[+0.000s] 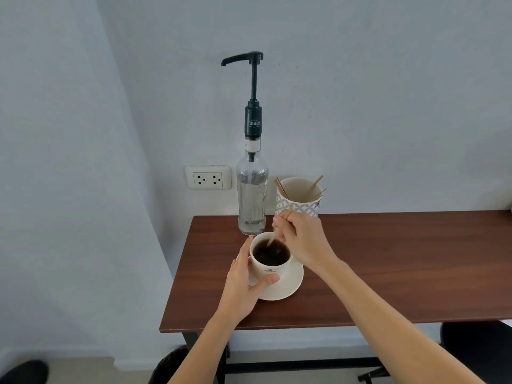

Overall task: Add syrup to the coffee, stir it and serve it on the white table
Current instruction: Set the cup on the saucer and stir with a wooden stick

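The dark collar under the black pump of the tall clear glass syrup bottle (252, 195) reads "TEISSEIRE" in pale letters; a small white label below it is too small to read. The cream ceramic coffee cup (273, 268) carries a small dark crest and a line of print on its front, too fine to make out.

The left hand (245, 284) is wrapped partway around the near left side of the cup, fingers curved up along its far wall and the thumb pressed flat against the front, just beside the crest. The right hand (300, 239) hovers over the cup's far right rim, fingers pinched shut on a thin pale wooden stir stick (273, 239) whose lower end dips into the dark coffee (271, 253).

The cup sits on a round cream saucer (291, 286), between the two hands, on the dark brown wooden table (388, 273). The bottle stands just beyond the left hand's fingertips, near the cup. A patterned grey-and-white paper cup (297, 200) holding more wooden sticks stands right behind the right hand. A white double wall socket (207, 177) is beyond the left hand, left of the bottle.
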`<state>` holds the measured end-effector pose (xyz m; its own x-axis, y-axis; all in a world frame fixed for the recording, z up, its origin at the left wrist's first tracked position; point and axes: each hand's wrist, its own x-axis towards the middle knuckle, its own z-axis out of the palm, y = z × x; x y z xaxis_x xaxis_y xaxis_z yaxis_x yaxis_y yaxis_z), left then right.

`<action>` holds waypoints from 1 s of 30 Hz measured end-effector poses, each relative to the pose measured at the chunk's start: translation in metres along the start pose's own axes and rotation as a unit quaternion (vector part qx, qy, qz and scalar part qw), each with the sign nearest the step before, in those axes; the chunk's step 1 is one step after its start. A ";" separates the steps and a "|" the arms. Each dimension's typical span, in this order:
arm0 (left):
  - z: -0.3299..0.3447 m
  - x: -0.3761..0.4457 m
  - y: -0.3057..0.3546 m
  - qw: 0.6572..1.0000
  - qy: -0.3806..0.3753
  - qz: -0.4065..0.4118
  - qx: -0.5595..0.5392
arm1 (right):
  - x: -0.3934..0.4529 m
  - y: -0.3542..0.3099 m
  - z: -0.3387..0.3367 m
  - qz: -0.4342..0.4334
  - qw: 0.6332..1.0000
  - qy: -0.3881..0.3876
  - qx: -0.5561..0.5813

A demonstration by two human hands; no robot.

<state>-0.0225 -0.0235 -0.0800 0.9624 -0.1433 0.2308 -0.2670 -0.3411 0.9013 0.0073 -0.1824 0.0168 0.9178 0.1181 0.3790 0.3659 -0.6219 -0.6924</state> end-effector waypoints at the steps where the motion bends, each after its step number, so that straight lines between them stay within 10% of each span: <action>1: 0.000 0.000 0.001 1.000 0.000 0.001 -0.002 | 0.001 0.003 -0.004 -0.003 0.999 0.007 -0.031; 30: 0.001 0.001 -0.004 1.000 -0.001 -0.016 0.003 | 0.000 -0.003 -0.005 0.013 0.999 -0.037 -0.026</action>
<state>-0.0206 -0.0232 -0.0834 0.9702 -0.1347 0.2012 -0.2366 -0.3517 0.9057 0.0056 -0.1848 0.0218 0.9365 0.1562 0.3139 0.3346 -0.6653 -0.6674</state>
